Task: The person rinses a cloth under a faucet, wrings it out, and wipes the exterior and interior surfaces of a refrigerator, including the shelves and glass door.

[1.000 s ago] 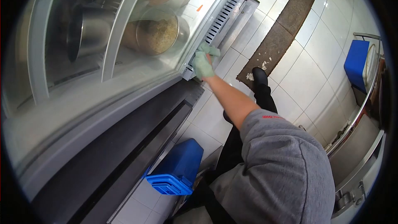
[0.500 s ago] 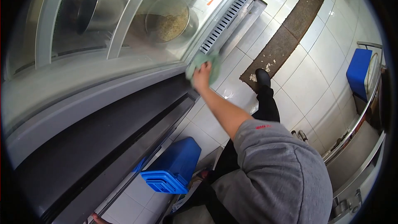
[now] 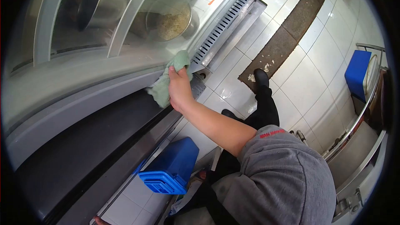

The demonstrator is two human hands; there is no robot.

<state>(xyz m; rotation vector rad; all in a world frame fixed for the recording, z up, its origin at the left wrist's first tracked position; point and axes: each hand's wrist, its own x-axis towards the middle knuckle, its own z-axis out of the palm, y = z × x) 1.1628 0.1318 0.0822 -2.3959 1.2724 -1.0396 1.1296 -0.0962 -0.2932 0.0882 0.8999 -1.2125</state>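
My right hand (image 3: 180,87) is closed round a crumpled green cloth (image 3: 160,89), at the corner of a grey-framed glass cabinet (image 3: 137,73). The cloth hangs over the cabinet's lower ledge, beside the dark shelf (image 3: 96,129) below the glass. Only a small part of my left hand (image 3: 99,221) shows at the bottom left edge, beside the shelf's metal rail; most of its fingers are out of view. Behind the glass stands a metal bowl (image 3: 193,23) with pale crumbly food.
A blue lidded bin (image 3: 177,162) stands below the shelf. A slotted metal panel (image 3: 227,21) runs from the cabinet's corner. My feet are on white tiles (image 3: 229,83) by a brown floor strip (image 3: 275,50) with pale scraps. At right are a blue container (image 3: 357,74) and metal rails (image 3: 354,125).
My right hand has moved left and slightly down with the cloth, from the cabinet's corner onto its lower ledge. The cloth now hangs spread out further. My left hand stays at the bottom edge.
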